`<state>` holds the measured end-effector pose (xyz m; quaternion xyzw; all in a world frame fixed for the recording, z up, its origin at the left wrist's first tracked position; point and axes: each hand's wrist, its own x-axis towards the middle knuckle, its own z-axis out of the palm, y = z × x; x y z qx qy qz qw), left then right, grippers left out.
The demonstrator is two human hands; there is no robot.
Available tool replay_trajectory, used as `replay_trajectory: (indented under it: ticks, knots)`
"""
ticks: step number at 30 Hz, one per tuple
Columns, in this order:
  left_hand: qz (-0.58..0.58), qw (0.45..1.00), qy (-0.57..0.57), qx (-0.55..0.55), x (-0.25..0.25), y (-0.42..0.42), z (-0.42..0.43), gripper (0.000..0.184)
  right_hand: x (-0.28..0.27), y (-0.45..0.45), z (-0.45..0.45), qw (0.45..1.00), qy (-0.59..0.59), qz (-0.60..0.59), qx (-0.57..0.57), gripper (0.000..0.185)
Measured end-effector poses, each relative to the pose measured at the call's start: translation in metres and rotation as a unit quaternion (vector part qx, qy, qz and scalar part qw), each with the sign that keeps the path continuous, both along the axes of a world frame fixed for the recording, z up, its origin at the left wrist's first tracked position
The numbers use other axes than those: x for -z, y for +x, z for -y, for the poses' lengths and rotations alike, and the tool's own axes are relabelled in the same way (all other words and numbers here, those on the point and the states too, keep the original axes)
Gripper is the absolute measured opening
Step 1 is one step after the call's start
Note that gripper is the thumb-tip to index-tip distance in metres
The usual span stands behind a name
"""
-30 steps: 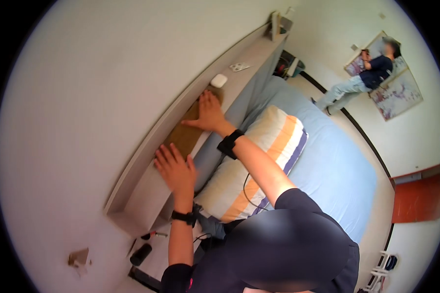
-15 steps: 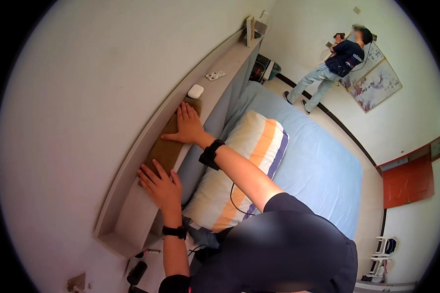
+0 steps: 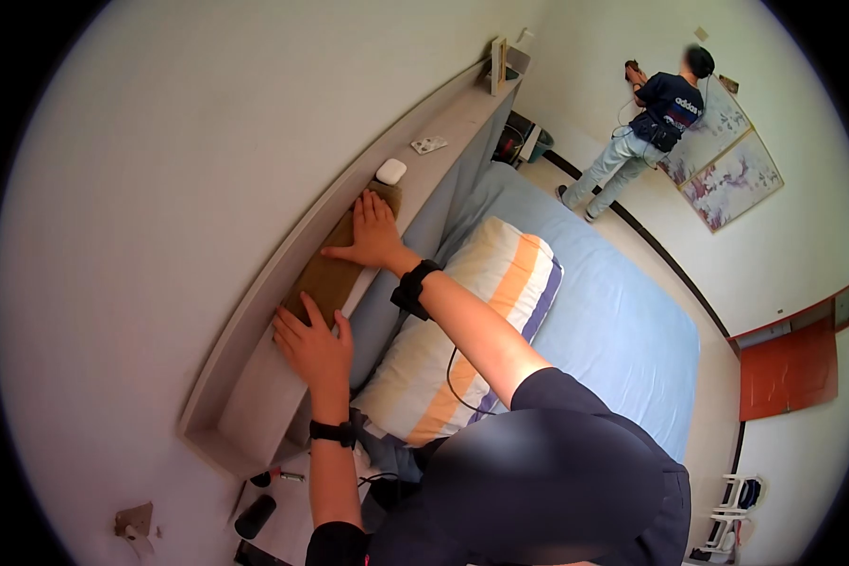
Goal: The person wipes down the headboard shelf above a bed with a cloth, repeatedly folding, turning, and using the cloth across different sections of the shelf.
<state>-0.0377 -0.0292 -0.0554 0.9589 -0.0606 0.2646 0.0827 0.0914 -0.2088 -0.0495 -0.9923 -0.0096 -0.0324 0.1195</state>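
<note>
A brown cloth [image 3: 327, 275] lies flat along the pale headboard shelf [image 3: 255, 391]. My left hand [image 3: 316, 351] rests palm down at the cloth's near end, fingers spread, its fingertips on the cloth. Further along, my right hand [image 3: 377, 234] presses flat near the far end, thumb stretched out to the side. Neither hand grips anything. Just beyond the right fingertips sits a white rounded case [image 3: 391, 171], and past it a small pale card-like item [image 3: 429, 145].
A striped pillow [image 3: 462, 330] and a blue-sheeted bed [image 3: 613, 311] lie beside the shelf. A frame [image 3: 497, 66] stands at its far end. Another person [image 3: 665, 113] stands by the far wall near two pictures. A dark cylinder [image 3: 255, 516] is at lower left.
Both hands stay on the cloth; the left hand has shifted slightly onto its near end. The view has swung. The other person has turned towards the wall.
</note>
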Motion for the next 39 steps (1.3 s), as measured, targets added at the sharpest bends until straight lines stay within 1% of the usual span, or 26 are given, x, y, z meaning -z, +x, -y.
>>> replay_trajectory:
  ticks: [4, 7, 9, 12, 14, 17, 19, 20, 21, 26, 28, 33, 37, 39]
  knots:
    - [-0.002, 1.000, -0.006, 0.004, -0.003, -0.001, -0.005, 0.053, -0.001, -0.001, 0.000, 1.000, 0.006, 0.004, 0.004, 0.135]
    - [0.029, 1.000, 0.006, 0.007, 0.002, -0.004, -0.011, 0.054, -0.002, -0.002, -0.001, 1.000, 0.006, 0.006, 0.007, 0.135]
    - [0.003, 1.000, 0.002, 0.016, 0.006, -0.004, -0.014, 0.057, -0.002, -0.003, -0.001, 1.000, 0.006, 0.004, 0.007, 0.135]
    - [-0.004, 1.000, -0.002, 0.010, 0.021, -0.003, -0.016, 0.057, 0.004, -0.002, -0.001, 0.998, -0.038, 0.048, 0.007, 0.127]
    - [-0.018, 1.000, -0.011, 0.014, 0.014, -0.006, -0.017, 0.058, 0.006, -0.004, -0.001, 0.998, -0.050, 0.046, 0.008, 0.124]
    - [-0.024, 0.999, -0.013, -0.018, 0.016, -0.010, -0.018, 0.054, 0.010, -0.004, -0.003, 0.996, -0.075, 0.051, 0.014, 0.121]
    - [0.024, 1.000, 0.010, -0.006, 0.017, -0.015, -0.020, 0.048, 0.012, -0.010, -0.005, 0.996, -0.056, 0.064, 0.004, 0.120]
    - [0.020, 1.000, 0.014, -0.012, 0.016, -0.016, -0.021, 0.048, 0.013, -0.012, -0.007, 0.996, -0.043, 0.083, 0.011, 0.119]
    - [0.028, 0.999, 0.018, -0.008, 0.015, -0.018, -0.022, 0.047, 0.015, -0.015, -0.009, 0.992, -0.054, 0.114, 0.014, 0.113]
    - [0.033, 0.999, 0.017, 0.003, 0.009, -0.037, -0.034, 0.044, 0.019, -0.031, -0.022, 0.990, -0.050, 0.130, 0.022, 0.112]
    - [0.034, 0.999, -0.008, 0.016, 0.008, -0.045, -0.041, 0.044, 0.018, -0.040, -0.030, 0.989, -0.045, 0.138, 0.025, 0.111]
    - [0.025, 1.000, -0.013, 0.013, 0.002, -0.079, -0.067, 0.042, 0.015, -0.075, -0.057, 0.986, -0.050, 0.157, 0.014, 0.107]
    - [0.017, 1.000, -0.016, 0.007, -0.002, -0.107, -0.090, 0.044, 0.018, -0.101, -0.086, 0.988, -0.043, 0.149, 0.016, 0.106]
    - [0.007, 1.000, -0.011, 0.002, -0.002, -0.123, -0.100, 0.044, 0.021, -0.111, -0.102, 0.981, -0.030, 0.193, -0.023, 0.095]
